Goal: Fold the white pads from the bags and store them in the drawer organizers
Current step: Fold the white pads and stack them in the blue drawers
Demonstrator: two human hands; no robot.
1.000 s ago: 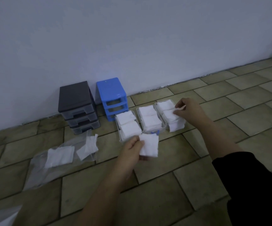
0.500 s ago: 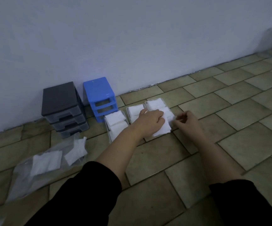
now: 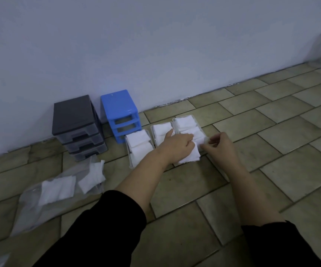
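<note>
Nearest, black sleeves (image 3: 105, 228) on both forearms, reaching over the tiled floor (image 3: 184, 189). Left of them, a clear plastic bag (image 3: 46, 201) flat on the tiles, white pads (image 3: 58, 188) inside, 1 more pad (image 3: 92, 175) at its mouth. Farther out, left hand (image 3: 177, 146) curled around a folded white pad (image 3: 191, 156), holding it at the near end of the right-hand clear drawer (image 3: 201, 127). Right hand (image 3: 218, 144) just beside, fingers bent, pinching the drawer's near corner. 3 clear drawers side by side, each packed with folded pads: left (image 3: 129, 158), middle (image 3: 152, 132), right. Beyond, against the wall (image 3: 155, 45), a blue organizer frame (image 3: 120, 112) with open slots and a black organizer (image 3: 76, 126) with its drawers in.
</note>
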